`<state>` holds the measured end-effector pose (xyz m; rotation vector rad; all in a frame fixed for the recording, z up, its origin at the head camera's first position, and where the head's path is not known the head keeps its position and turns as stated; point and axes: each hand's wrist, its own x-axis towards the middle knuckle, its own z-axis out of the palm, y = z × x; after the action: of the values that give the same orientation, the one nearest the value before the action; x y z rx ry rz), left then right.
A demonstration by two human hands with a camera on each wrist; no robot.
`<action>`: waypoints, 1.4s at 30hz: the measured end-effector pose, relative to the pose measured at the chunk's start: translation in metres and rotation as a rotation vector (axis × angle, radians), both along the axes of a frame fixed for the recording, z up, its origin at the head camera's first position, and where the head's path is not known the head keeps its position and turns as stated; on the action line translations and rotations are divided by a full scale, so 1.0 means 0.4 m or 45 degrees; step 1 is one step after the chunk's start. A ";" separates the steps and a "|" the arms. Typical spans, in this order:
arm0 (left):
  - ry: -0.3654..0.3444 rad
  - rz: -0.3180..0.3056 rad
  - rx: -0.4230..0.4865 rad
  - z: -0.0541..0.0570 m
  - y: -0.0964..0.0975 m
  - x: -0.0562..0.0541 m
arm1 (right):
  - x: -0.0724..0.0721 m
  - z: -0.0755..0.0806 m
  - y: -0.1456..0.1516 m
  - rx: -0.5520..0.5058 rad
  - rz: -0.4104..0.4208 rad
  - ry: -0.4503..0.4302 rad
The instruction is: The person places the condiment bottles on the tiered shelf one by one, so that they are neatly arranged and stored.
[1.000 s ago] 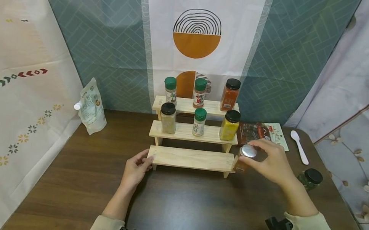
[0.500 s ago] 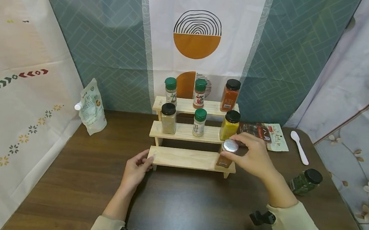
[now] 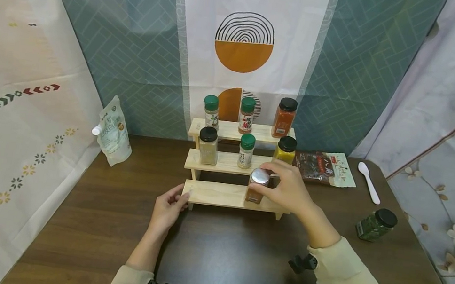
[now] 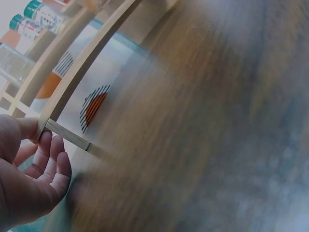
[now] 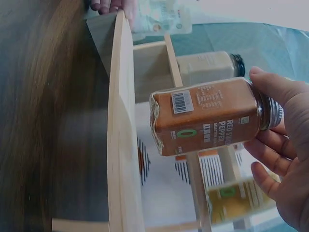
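A three-tier wooden spice rack (image 3: 214, 193) stands on the table. My left hand (image 3: 168, 208) grips the left end of its lowest shelf, thumb and fingers around the board's edge in the left wrist view. My right hand (image 3: 291, 190) holds a spice jar (image 5: 205, 118) of red-brown powder near its silver lid. Its label reads "RED SWEET PEPPER". The jar hovers over the lowest shelf, right of its middle, with a small gap under its base in the right wrist view. Behind it, the middle shelf bears a beige jar (image 3: 208, 149), a green-capped shaker (image 3: 245, 153) and a partly hidden yellow jar (image 3: 284, 154).
Two green-capped shakers and an orange-red jar (image 3: 283, 120) occupy the top shelf. Right of the rack lie a spice packet (image 3: 314, 166), a white spoon (image 3: 369, 182) and a tilted dark-green jar (image 3: 376, 225). A white-capped pouch (image 3: 114, 133) leans at the far left.
My right hand has carried the red pepper jar leftward, from beside the rack's right end to over the lowest shelf. My left hand has stayed on the shelf end.
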<state>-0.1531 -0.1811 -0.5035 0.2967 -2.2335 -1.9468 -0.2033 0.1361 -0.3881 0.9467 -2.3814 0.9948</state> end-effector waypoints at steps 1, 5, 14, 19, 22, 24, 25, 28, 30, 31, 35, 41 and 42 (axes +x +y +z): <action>0.005 -0.002 -0.004 -0.001 0.000 0.001 | -0.001 0.000 -0.008 0.004 0.002 -0.008; -0.015 0.000 0.001 -0.002 0.000 0.001 | -0.008 0.004 -0.042 -0.001 0.029 -0.016; -0.066 -0.020 0.036 0.026 0.003 0.005 | -0.026 0.004 -0.116 0.068 0.037 -0.009; -0.048 -0.007 0.008 0.009 0.001 0.000 | -0.032 -0.009 -0.153 0.063 0.072 0.000; -0.045 -0.012 0.014 0.009 0.002 0.001 | -0.033 -0.014 -0.170 0.088 0.083 -0.016; -0.043 -0.018 0.024 0.008 0.001 -0.001 | -0.035 -0.017 -0.179 0.131 0.076 -0.029; -0.042 -0.025 0.028 0.009 -0.001 0.000 | -0.035 -0.018 -0.183 0.153 0.073 -0.037; -0.042 -0.035 0.043 0.008 -0.003 -0.002 | -0.033 -0.019 -0.189 0.198 0.070 -0.045; -0.040 -0.038 0.045 0.008 -0.003 -0.004 | -0.031 -0.020 -0.191 0.205 0.071 -0.038; -0.040 -0.038 0.046 0.007 -0.003 -0.004 | -0.030 -0.019 -0.191 0.199 0.072 -0.033; -0.044 -0.025 0.037 0.010 -0.002 -0.005 | -0.031 -0.024 -0.192 0.190 0.058 -0.012; -0.028 -0.026 0.005 0.009 0.000 0.000 | -0.033 -0.034 -0.192 0.191 0.048 -0.033; -0.027 -0.030 -0.001 0.008 0.000 0.001 | -0.032 -0.034 -0.191 0.188 0.048 -0.050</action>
<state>-0.1529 -0.1812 -0.5003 0.2932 -2.2611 -1.9630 -0.2159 0.0596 -0.4016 1.0366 -2.5071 0.8675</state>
